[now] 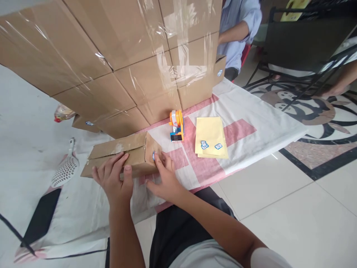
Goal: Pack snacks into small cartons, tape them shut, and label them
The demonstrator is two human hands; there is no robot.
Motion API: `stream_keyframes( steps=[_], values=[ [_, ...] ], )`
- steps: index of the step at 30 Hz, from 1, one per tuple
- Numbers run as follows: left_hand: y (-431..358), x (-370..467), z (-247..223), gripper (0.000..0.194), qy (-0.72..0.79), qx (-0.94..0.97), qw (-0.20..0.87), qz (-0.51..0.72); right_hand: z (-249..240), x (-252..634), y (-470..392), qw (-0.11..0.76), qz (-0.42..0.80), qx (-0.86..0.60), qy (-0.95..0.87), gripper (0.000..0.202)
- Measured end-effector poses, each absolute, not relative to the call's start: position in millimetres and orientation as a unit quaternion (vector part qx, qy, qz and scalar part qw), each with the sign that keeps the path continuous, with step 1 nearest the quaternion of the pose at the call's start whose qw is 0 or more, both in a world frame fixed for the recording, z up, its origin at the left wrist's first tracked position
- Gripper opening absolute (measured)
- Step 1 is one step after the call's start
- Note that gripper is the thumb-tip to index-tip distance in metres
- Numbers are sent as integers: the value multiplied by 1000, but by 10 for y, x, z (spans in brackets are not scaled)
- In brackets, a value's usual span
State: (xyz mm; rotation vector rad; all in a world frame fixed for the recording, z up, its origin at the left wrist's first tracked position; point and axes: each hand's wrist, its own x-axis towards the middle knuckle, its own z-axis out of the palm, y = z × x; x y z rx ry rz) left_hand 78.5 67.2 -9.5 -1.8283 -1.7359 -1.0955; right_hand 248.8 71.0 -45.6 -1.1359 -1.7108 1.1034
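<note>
A long brown cardboard box lies on the cloth-covered table, with a small blue-and-white sticker on its right end. My left hand rests on the front and top edge of the box, fingers spread. Against the right end is my right hand, one finger touching the sticker and its thumb held apart below. To the right of the box stands an orange and blue tape dispenser. Yellow paper sheets with several similar stickers lie further right.
A tall stack of taped cardboard boxes stands behind the box. On the left are a white slotted ladle and a black phone-like slab. Another person's arm shows behind the stack; a dark chair stands at the right.
</note>
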Motion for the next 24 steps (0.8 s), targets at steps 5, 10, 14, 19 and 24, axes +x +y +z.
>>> stream_keyframes(
  steps=[5, 10, 14, 19, 24],
  values=[
    [683, 743, -156, 35, -610, -646, 225, -400, -343, 2581, 701, 363, 453, -446, -682, 106],
    [591, 728, -400, 37, -549, -622, 302, -469, -444, 2700, 538, 393, 436, -463, -664, 95],
    [422, 664, -636, 42, -519, -593, 310, -531, -415, 2716, 766, 352, 423, -366, -750, 152],
    [250, 621, -717, 42, -518, -583, 271, -564, -389, 2642, 999, 399, 346, -272, -804, 156],
    [221, 794, -623, 29, -461, -572, 314, -602, -405, 3147, 851, 484, 371, -330, -721, 156]
  ],
)
